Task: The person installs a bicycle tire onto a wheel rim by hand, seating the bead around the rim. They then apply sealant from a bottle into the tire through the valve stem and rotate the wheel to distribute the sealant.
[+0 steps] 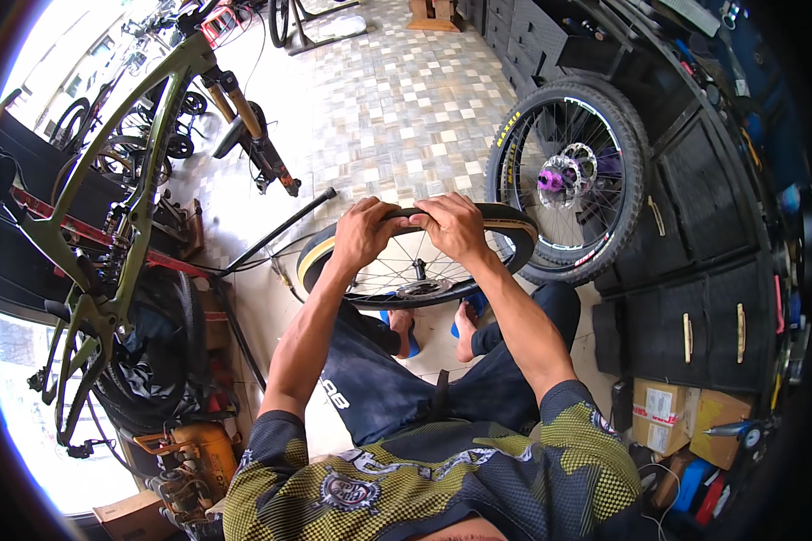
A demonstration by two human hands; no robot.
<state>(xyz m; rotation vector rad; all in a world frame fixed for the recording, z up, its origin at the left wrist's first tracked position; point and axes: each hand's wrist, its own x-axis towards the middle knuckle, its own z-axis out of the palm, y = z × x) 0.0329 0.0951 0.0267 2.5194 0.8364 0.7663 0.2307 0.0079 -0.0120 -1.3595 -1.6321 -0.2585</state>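
Observation:
A bicycle wheel (pixel 518 222) with a black tire and tan sidewall is held in front of my legs. My left hand (pixel 364 236) wraps over the top of the tire, its thumb pointing inward. Right beside it, my right hand (pixel 451 229) grips the same tire, and the two thumbs nearly meet on its near side. Thin spokes run to a black hub (pixel 419 268), with a brake rotor (pixel 424 288) below it. Part of the rim is hidden behind my hands and forearms.
Wheels with knobby tires (pixel 630 135) lean against black cabinets (pixel 704 207) at right. An olive bike frame (pixel 144 194) hangs on the left, near a black bar (pixel 280 231). An orange compressor (pixel 206 455) and cardboard boxes (pixel 659 417) sit near the lower sides.

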